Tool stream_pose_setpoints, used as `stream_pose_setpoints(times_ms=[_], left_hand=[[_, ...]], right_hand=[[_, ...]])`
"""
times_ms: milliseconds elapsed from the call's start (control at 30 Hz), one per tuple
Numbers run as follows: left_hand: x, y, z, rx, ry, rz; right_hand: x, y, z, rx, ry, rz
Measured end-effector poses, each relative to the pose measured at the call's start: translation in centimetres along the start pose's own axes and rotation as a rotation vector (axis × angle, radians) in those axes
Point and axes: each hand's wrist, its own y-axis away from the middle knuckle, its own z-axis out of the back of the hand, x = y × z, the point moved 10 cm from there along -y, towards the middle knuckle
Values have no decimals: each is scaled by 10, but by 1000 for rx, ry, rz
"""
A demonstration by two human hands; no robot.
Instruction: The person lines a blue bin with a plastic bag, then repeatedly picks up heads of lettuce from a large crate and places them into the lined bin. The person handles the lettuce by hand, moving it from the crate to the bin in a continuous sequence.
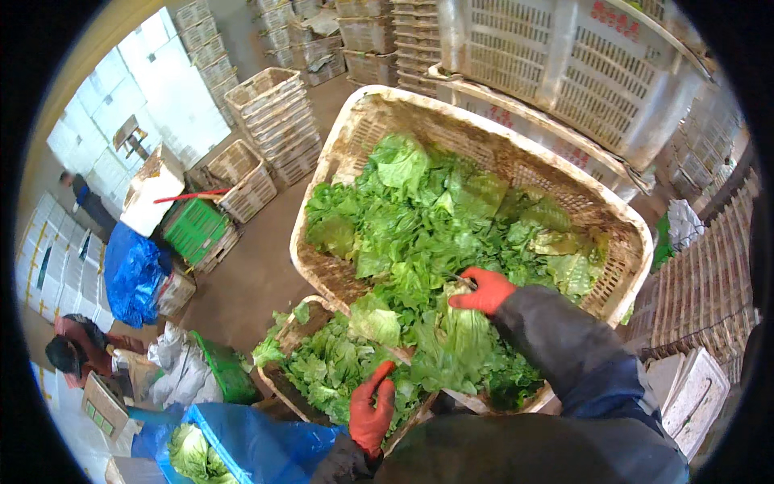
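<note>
A large, dirt-stained white plastic basket (375, 92) holds a heap of loose green lettuce leaves (417, 224). My right hand (487, 291), in an orange-red glove, is over the basket's near side among the leaves. A thin greyish thing shows by its fingers, too small to name; whether they grip it is unclear. Below that hand, a pale bunch of lettuce (456, 339) overlaps the near rim. My left hand (372, 408), gloved alike, is lower down with thumb and fingers apart, holding nothing visible. It is beside lettuce leaves (332, 357) filling a smaller crate (275, 387).
A blue plastic-lined container (272, 444) with a lettuce head (196, 454) is at lower left. Stacked crates (275, 115) stand beyond the basket, larger crates (544, 66) at upper right. A person (78, 357) bends at far left; another person (91, 202) stands farther back.
</note>
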Motion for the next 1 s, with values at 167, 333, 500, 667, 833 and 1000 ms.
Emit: stream_pose_setpoints(times_ms=[167,333,500,667,833,1000], left_hand=[[-54,-5,16,138,-62,-84],[13,77,12,279,696,331],[28,109,54,222,635,248],[18,122,83,163,745,342],[44,144,94,133,581,287],[-8,105,167,-276,-370,-28]], right_hand=[[167,123,-48,90,127,726],[160,140,-133,558,-383,679],[176,134,-188,696,486,781],[142,80,-208,601,442,645],[141,85,-242,668,411,640],[214,128,-224,636,-127,588]])
